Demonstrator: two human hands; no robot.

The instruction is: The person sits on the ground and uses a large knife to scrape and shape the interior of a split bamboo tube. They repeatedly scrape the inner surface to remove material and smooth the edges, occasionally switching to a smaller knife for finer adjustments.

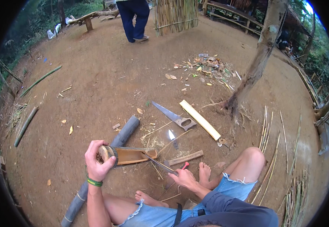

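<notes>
I see, lower left of frame, dark pole (75, 206) on dirt. Lower centre-left: left hand (97, 160) wrapped around closed end of hollowed bamboo tube (128, 156). Lower centre: long thin tool (161, 164), tip at tube's open side, near end gripped in right hand (184, 178). Centre: small knife (173, 138), saw (168, 112). Upper right: tree trunk (253, 72).

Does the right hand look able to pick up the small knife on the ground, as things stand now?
Probably not right away: the right hand holds a long, dark tool. Otherwise it seems near enough; a wooden handle lies between, but nothing covers the small knife.
</notes>
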